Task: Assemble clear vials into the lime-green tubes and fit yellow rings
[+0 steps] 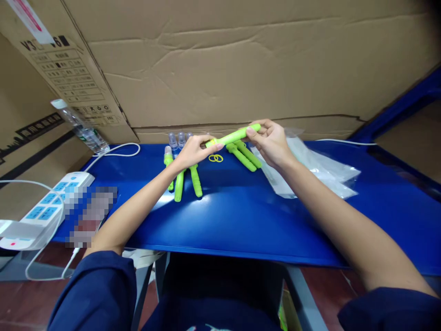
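A slim bright green tube [234, 136] is held level above the table between my two hands. My left hand [195, 151] pinches its left end, where a yellow band [213, 141] sits around it. The fingers of my right hand [270, 140] are closed on the other end. Just below lie loose yellow rings [216, 158]. Two similar green tubes [245, 157] rest under my right hand. Several more lie by my left hand, one green tube with a clear cap [168, 158] among them. Clear caps [181, 139] stand behind, partly hidden by my left hand.
Clear plastic bags [310, 161] lie on the blue table [220, 216] under my right forearm. At the left are a white power strip [74, 181], cables, a blurred-out flat object [93, 216] and a water bottle [82, 128]. Cardboard [223, 69] walls off the back.
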Motion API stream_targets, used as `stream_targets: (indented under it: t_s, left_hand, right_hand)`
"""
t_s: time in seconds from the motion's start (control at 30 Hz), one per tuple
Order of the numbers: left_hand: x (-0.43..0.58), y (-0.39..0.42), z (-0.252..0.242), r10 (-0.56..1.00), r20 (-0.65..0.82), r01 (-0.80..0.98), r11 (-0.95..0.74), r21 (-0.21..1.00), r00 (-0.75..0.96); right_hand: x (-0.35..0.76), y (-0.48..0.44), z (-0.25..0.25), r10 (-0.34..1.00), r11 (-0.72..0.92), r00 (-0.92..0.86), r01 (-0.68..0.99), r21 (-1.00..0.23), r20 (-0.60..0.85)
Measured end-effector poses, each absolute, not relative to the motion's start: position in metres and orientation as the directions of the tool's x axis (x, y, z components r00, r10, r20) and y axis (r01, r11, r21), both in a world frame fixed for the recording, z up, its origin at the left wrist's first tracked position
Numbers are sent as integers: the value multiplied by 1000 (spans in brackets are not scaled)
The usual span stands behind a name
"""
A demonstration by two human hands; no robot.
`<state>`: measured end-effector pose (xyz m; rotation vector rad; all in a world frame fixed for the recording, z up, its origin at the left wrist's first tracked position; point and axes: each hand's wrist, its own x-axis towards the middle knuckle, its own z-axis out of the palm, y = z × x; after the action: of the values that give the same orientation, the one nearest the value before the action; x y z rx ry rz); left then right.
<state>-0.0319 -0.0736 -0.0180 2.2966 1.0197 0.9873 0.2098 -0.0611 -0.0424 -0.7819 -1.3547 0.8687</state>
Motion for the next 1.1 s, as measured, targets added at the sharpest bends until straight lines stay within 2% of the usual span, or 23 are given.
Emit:
stream_targets:
  t_s: [0.2, 0.3, 0.47, 0.57, 0.73, 0.83, 0.97, 1.03, 1.1]
  left_hand:
    - [-40, -78, -30, 756, 385, 416, -627, 659, 529]
    - [-37, -79, -36, 774, 400, 389, -606, 694, 492]
    - [-16, -76, -49, 852, 441, 122, -488, 864, 283]
    - [-3, -72, -53, 860, 454, 17, -470, 882, 232]
    - [4, -72, -53, 829, 530, 123, -553, 824, 179]
    - [3, -74, -50, 803, 552, 177, -591, 787, 227]
    - [4, -74, -46, 766, 548, 284, -637, 717, 337]
    - [6, -74, -42, 734, 537, 265, -663, 700, 416]
    - [8, -74, -37, 697, 515, 175, -663, 728, 498]
  right_hand:
    - [209, -65, -47, 901, 432, 14, -99, -896, 433]
    - [212, -69, -51, 905, 425, 42, -100, -900, 423]
    - [219, -75, -56, 870, 484, 159, -96, -870, 467]
    - [223, -74, -62, 856, 502, 192, -84, -861, 480]
    - [226, -75, -68, 832, 531, 245, -87, -843, 499]
    - [225, -77, -69, 841, 509, 281, -125, -852, 461]
    - [230, -78, -70, 894, 432, 202, -148, -890, 400]
    - [234, -78, -70, 915, 395, 160, -169, -903, 370]
    - [238, -79, -69, 933, 358, 120, -187, -915, 341]
